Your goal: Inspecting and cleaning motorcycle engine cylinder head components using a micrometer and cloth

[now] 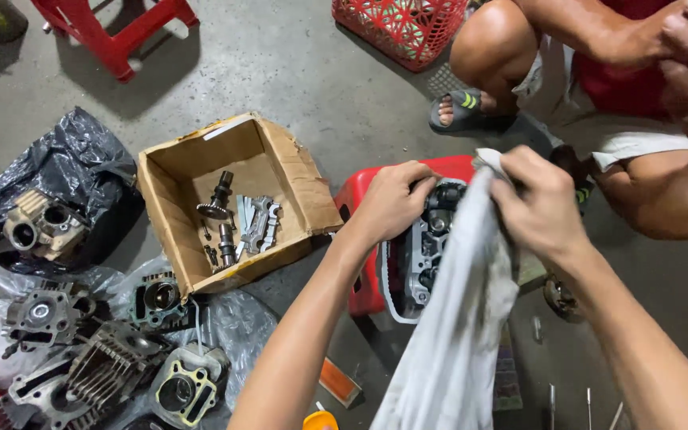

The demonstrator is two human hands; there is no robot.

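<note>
Both hands at an engine cylinder head on a red stool

The left hand (392, 201) is curled over the upper edge of the grey cylinder head (428, 251), which rests on the red stool (356, 199). The right hand (541, 203) is closed on a pale cloth (459, 318) that hangs down just beside the head and covers its right side. A cardboard box (232, 195) holding metal parts sits left of the stool; more engine castings (113, 350) lie on plastic bags
</note>
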